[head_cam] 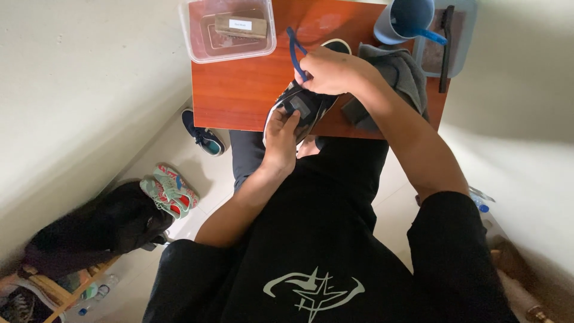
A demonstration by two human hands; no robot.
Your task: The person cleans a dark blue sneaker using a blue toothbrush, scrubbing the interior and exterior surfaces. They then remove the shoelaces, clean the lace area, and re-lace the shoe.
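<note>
While the left hand [281, 134] pins the dark shoe [305, 101] at the table [239, 90] edge, steadying it | right hand [326, 69] pinches the blue lace [294, 51], drawn upward | 1 clear tub [227, 30] behind.

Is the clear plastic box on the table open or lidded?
Cannot tell for sure. The box stands upright on the table with a brush-like block visible through it; glare on top suggests a lid, but none shows clearly.

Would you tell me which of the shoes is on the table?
The dark sneaker with the blue lace, held by both hands; the other dark shoe and the green-red pair lie on the floor.
</note>
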